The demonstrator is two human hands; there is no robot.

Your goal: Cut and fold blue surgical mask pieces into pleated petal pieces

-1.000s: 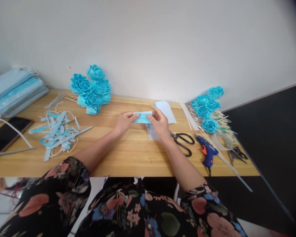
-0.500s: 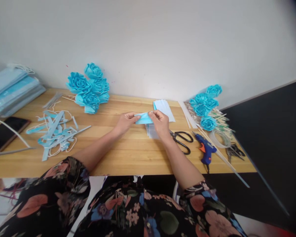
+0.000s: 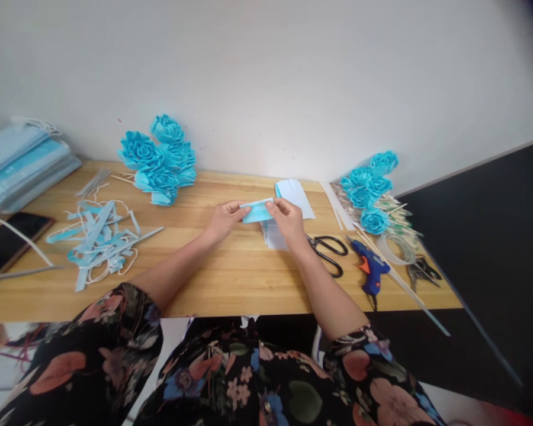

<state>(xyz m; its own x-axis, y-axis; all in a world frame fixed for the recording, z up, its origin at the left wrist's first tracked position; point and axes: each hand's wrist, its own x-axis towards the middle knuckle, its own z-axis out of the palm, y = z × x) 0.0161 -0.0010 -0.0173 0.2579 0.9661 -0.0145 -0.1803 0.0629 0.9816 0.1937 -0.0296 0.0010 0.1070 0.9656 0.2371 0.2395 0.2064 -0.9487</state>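
Note:
Between my two hands is a folded piece of blue face-mask fabric (image 3: 256, 213), held up above the table. My left hand (image 3: 224, 223) pinches its left end between thumb and fingers. At the right end, my right hand (image 3: 288, 220) grips it the same way, thumb on top. Beneath the right hand lies a cut mask piece (image 3: 275, 236), partly covered by that hand. Another pale stack of mask pieces (image 3: 295, 197) rests just behind. Black-handled scissors (image 3: 331, 251) lie beside my right wrist, their blades hidden.
Blue fabric roses (image 3: 160, 157) stand at the back left, more roses (image 3: 368, 188) at the right over sticks. Trimmed strips and ear loops (image 3: 104, 236) lie left, near a phone (image 3: 13, 239) and stacked masks (image 3: 24, 165). A blue glue gun (image 3: 371, 269) and pliers (image 3: 423, 270) lie right.
The fabric's upper edge has tilted slightly, showing a paler fold along its top. Both hands keep their hold in nearly the same place.

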